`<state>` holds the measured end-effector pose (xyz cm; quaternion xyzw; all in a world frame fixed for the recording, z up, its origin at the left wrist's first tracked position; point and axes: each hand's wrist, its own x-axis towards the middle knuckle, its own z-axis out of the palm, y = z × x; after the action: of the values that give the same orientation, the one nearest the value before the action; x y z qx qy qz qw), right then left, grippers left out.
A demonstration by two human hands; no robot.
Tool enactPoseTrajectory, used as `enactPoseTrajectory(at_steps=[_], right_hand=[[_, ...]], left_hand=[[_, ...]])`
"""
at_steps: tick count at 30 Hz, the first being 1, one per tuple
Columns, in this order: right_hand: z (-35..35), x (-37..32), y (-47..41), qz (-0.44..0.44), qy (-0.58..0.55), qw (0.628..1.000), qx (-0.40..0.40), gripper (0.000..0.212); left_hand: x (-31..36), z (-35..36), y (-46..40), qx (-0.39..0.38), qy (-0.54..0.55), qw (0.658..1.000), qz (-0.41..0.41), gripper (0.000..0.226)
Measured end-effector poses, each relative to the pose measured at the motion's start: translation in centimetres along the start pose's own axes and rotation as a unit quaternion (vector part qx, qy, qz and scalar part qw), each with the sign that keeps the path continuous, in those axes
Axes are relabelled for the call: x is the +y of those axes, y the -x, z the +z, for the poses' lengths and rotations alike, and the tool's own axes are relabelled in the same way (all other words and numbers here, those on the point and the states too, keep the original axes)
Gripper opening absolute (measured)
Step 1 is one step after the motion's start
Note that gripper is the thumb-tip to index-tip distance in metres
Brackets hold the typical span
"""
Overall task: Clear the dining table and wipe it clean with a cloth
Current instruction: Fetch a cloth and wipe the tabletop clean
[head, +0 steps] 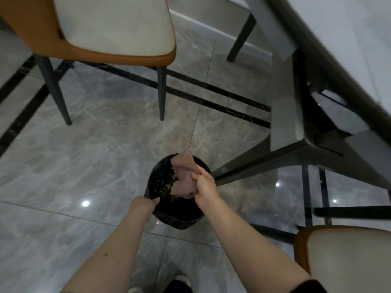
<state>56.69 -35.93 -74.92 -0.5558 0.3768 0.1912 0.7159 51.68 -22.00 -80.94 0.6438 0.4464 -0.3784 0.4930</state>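
Note:
A bin lined with a black bag (179,216) stands on the floor below me, with dark scraps inside it. My right hand (204,186) grips a bunched pink cloth (183,172) over the bin's opening. My left hand (143,209) holds the near left edge of the black bag between thumb and fingers. The dining table (347,39), pale-topped with a dark edge, runs along the upper right; nothing on its top shows in this view.
An orange-and-cream chair (114,28) stands at the upper left on dark legs. A second one (347,256) sits at the lower right. The table's dark leg frame (296,149) reaches the floor right of the bin. Glossy grey marble floor (84,157) spreads around.

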Motion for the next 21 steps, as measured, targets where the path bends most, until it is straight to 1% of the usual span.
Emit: enactPoseTrajectory(at_steps=[1, 2, 4, 6, 10, 11, 13, 16, 17, 19, 21], right_hand=[[0.6, -1.1, 1.0, 0.0, -0.007, 1.0, 0.001, 0.041], [1.1, -2.1, 2.0, 0.0, -0.01, 1.0, 0.006, 0.041], [2.2, -4.7, 4.3, -0.006, -0.022, 1.0, 0.002, 0.04], [3.7, -7.5, 6.7, -0.006, -0.022, 1.0, -0.006, 0.038], [7.0, -12.3, 10.2, -0.032, -0.004, 0.999, -0.031, 0.037], [7.8, -13.1, 10.7, -0.041, 0.009, 0.999, -0.032, 0.036], [9.9, -14.9, 11.6, -0.055, 0.016, 0.998, -0.022, 0.033], [13.5, -17.4, 12.4, -0.075, 0.006, 0.997, 0.0, 0.03], [14.4, -18.1, 12.7, -0.084, 0.004, 0.996, 0.0, 0.029], [16.7, -20.4, 13.4, -0.113, -0.001, 0.994, -0.001, 0.028], [18.4, -22.6, 13.9, -0.141, -0.009, 0.99, 0.017, 0.027]], left_hand=[[1.5, -0.4, 1.3, 0.005, 0.027, 0.999, 0.023, 0.051], [3.0, -0.6, 2.8, -0.008, 0.059, 0.998, 0.038, 0.052], [6.2, -1.0, 6.0, -0.053, 0.108, 0.991, 0.05, 0.051], [9.3, -1.8, 9.5, -0.078, 0.121, 0.987, 0.064, 0.053], [14.4, -5.4, 13.8, -0.099, 0.168, 0.975, 0.11, 0.057], [15.6, -6.5, 14.4, -0.104, 0.178, 0.971, 0.121, 0.055], [18.0, -9.0, 15.8, -0.126, 0.187, 0.961, 0.161, 0.041], [21.5, -12.9, 17.5, -0.15, 0.14, 0.954, 0.217, 0.011], [22.4, -13.8, 18.1, -0.152, 0.127, 0.952, 0.232, 0.005], [25.4, -16.0, 19.1, -0.138, 0.105, 0.944, 0.28, 0.007], [28.1, -17.2, 20.2, -0.115, 0.063, 0.935, 0.329, 0.008]])
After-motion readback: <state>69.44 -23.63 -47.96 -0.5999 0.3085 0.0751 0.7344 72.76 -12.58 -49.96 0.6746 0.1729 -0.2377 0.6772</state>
